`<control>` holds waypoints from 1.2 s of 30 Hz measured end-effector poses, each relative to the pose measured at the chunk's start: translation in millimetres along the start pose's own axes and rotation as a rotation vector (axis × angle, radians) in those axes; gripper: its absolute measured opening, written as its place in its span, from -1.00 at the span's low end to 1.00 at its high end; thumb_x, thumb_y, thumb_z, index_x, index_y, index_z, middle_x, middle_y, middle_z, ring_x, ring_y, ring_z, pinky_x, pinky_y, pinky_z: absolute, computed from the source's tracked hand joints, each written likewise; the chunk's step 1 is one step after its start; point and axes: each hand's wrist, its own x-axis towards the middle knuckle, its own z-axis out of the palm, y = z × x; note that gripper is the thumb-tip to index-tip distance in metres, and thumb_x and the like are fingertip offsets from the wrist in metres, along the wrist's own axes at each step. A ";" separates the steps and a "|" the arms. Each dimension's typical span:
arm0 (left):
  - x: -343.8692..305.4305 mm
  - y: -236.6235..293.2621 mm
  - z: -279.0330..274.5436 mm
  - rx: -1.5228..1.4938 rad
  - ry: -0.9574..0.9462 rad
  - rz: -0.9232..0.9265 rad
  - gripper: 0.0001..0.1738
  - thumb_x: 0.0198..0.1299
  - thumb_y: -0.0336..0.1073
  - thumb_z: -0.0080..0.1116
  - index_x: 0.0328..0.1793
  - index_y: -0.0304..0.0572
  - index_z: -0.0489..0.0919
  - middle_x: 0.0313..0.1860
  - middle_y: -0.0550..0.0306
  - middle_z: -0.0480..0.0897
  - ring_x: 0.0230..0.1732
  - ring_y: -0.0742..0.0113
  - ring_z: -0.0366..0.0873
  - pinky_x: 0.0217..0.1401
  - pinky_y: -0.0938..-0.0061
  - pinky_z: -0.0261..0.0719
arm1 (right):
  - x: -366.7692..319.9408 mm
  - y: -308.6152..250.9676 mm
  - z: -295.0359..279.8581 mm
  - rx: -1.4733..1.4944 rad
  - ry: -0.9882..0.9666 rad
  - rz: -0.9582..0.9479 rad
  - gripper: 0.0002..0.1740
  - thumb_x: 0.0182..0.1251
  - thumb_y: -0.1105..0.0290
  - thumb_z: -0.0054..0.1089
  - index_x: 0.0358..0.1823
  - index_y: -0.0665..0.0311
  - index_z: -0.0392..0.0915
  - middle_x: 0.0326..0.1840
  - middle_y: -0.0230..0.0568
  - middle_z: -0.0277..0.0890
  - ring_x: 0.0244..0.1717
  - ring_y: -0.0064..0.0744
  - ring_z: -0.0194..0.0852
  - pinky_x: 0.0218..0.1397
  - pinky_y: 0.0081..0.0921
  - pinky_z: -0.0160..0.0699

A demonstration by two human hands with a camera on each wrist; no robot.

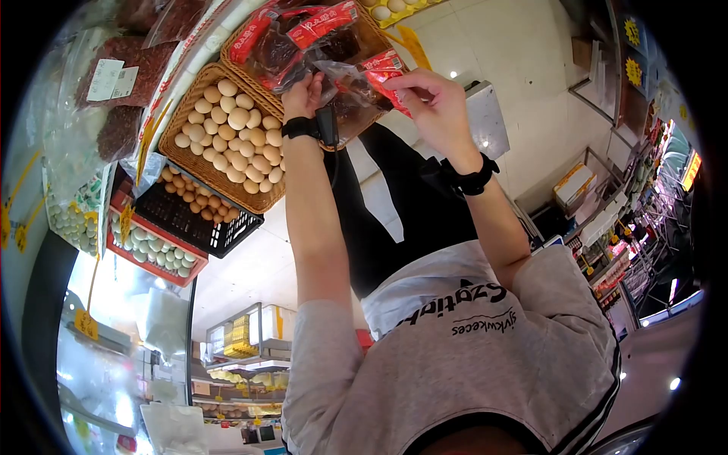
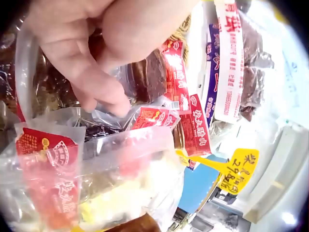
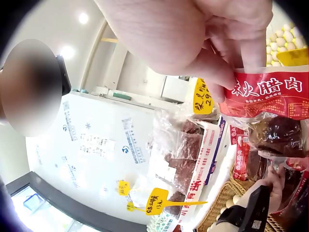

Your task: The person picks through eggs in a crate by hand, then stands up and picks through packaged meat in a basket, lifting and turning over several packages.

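My right hand (image 1: 436,106) pinches the red header of a clear packet of dark meat (image 3: 277,135), which hangs below the fingers in the right wrist view. The left hand (image 1: 302,98) is at the wicker basket's near edge among more red-labelled packets (image 1: 322,26); its fingers are curled at clear plastic (image 2: 104,116). In the left wrist view, its thumb and fingers (image 2: 108,92) point down over the packets, and a transparent packet with a red label (image 2: 53,179) stands in front. The wicker basket (image 1: 371,130) holds these packets.
Beside it, a second wicker basket (image 1: 168,144) holds brown eggs (image 1: 239,117). A black crate (image 1: 227,241) and a red crate (image 1: 201,267) hold more eggs. Yellow price tags (image 2: 239,169) stick up near the packets. Bagged dark meat (image 1: 136,72) lies behind a white ledge.
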 end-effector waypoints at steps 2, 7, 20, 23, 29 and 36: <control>-12.7 0.0 13.8 0.046 0.019 -0.013 -0.77 0.53 -0.45 0.16 0.15 -0.53 0.54 0.04 -0.33 0.77 -0.20 0.16 0.80 -0.25 0.57 0.87 | 0.2 2.0 -2.7 0.008 0.006 0.018 -0.73 0.35 0.77 0.14 -0.09 0.38 0.77 -0.13 -0.21 0.77 -0.14 -0.45 0.71 -0.03 -0.55 0.63; -2.6 5.0 -0.6 0.117 0.013 -0.018 -0.75 0.45 -0.32 0.36 0.03 -0.41 0.63 -0.15 -0.02 0.77 -0.27 0.27 0.78 -0.32 0.61 0.85 | -1.2 -3.3 -9.0 0.018 -0.014 0.101 -0.72 0.39 0.77 0.13 -0.06 0.37 0.77 -0.12 -0.23 0.75 -0.10 -0.46 0.71 0.01 -0.55 0.63; -37.3 5.2 12.4 0.338 0.014 0.195 -0.43 0.24 -0.37 0.57 0.24 -0.21 0.43 -0.26 0.01 0.72 -0.41 0.24 0.77 -0.53 0.55 0.74 | -11.1 17.4 -14.2 -0.033 -0.038 0.100 -0.73 0.47 0.76 0.12 -0.02 0.37 0.77 -0.10 -0.27 0.70 -0.06 -0.50 0.70 0.04 -0.56 0.64; -24.4 9.4 3.6 0.391 0.068 0.062 -0.61 0.20 -0.39 0.60 0.01 -0.24 0.56 -0.38 0.08 0.71 -0.51 0.34 0.71 -0.59 0.60 0.65 | -14.8 18.7 -15.1 -0.018 -0.048 0.092 -0.72 0.47 0.77 0.11 -0.02 0.38 0.77 -0.09 -0.26 0.70 -0.06 -0.49 0.70 0.05 -0.55 0.65; -70.0 20.2 20.1 0.543 0.074 0.232 -0.57 0.08 -0.32 0.67 -0.04 -0.27 0.63 -0.38 0.10 0.73 -0.61 0.39 0.63 -0.63 0.64 0.55 | -14.6 21.4 -13.0 -0.011 -0.004 0.041 -0.73 0.33 0.75 0.19 -0.10 0.33 0.79 -0.16 -0.20 0.76 -0.17 -0.38 0.71 -0.02 -0.48 0.64; -44.9 -18.4 12.8 0.671 0.104 0.603 -0.53 0.08 -0.29 0.65 -0.11 -0.44 0.58 -0.41 0.06 0.74 -0.62 0.34 0.63 -0.57 0.43 0.58 | -10.4 25.7 -11.0 -0.021 -0.015 0.033 -0.73 0.34 0.75 0.18 -0.08 0.35 0.78 -0.17 -0.20 0.74 -0.17 -0.38 0.68 -0.03 -0.48 0.63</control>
